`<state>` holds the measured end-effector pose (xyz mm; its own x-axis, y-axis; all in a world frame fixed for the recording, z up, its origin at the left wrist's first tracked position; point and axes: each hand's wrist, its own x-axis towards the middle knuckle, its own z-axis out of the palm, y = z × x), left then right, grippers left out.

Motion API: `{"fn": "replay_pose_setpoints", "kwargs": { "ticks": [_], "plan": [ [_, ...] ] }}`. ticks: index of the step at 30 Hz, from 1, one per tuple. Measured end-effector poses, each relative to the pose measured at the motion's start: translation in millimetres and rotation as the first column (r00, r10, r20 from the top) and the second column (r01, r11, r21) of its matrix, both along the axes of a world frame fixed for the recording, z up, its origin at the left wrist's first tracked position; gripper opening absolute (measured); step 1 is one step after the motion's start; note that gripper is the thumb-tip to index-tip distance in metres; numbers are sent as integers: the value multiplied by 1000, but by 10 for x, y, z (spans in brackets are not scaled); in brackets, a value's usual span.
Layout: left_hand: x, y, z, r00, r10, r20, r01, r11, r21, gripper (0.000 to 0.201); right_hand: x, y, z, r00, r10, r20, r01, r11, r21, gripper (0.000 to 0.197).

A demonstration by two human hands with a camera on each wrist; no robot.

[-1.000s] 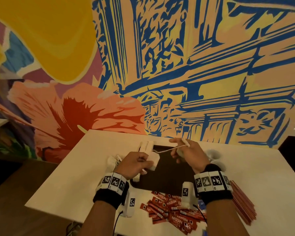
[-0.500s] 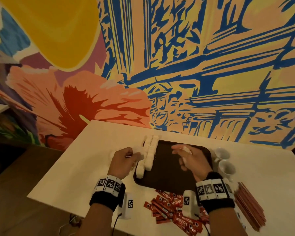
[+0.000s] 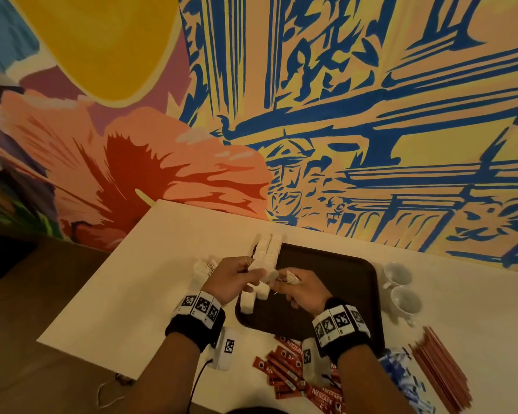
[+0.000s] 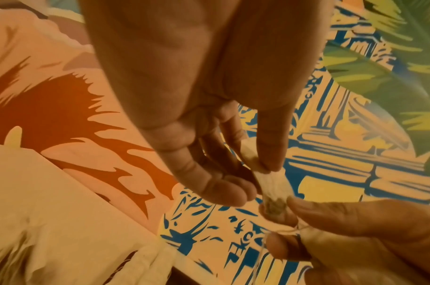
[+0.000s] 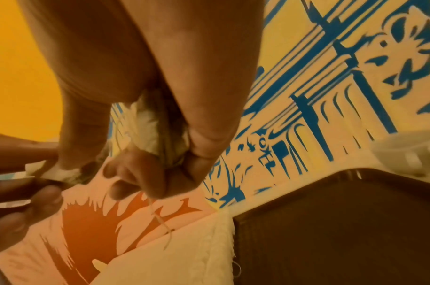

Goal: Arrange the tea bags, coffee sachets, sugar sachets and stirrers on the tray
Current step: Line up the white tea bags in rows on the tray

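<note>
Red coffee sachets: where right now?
Head view: the red coffee sachets lie loose on the white table, near edge, just outside the dark brown tray, between both wrists.

2 white cups point(image 3: 401, 289), wall mural point(image 3: 341, 115)

Painted mural wall point(image 3: 341, 115) — white table point(image 3: 150, 282)

"NESCAFE" on red coffee sachets point(image 3: 293, 373)
</note>
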<state>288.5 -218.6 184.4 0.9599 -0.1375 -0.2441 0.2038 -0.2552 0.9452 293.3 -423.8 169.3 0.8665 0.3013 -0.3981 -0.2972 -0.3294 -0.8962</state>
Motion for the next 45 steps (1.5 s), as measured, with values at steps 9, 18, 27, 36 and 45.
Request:
{"fn": "replay_pose_setpoints", "kwargs": {
  "ticks": [9,18,27,36,45],
  "plan": [
    [511,150,-665,996,-84,-32,89,884,459,12,121,-79,-422,936,-138,-325,130,990,-47,32],
    [814,-36,-1313,901,-370,-227,411,558,721,28,195,-22,-638,875,-226,-429,232,972,-38,24],
    [1094,-76,-1659,795,-502,-342,542,333,772,48,303,62,-683,826,-337,-452,332,939,-93,24],
    [1250,-107,-1699,815,-531,-231,449,328,831,22,359,85,-775,775,-362,-518,376,923,-82,21],
    [1145,-148,-1396,934,-352,-66,282,610,740,23,350,76,-636,810,-343,-475,406,913,33,19]
  ]
}}
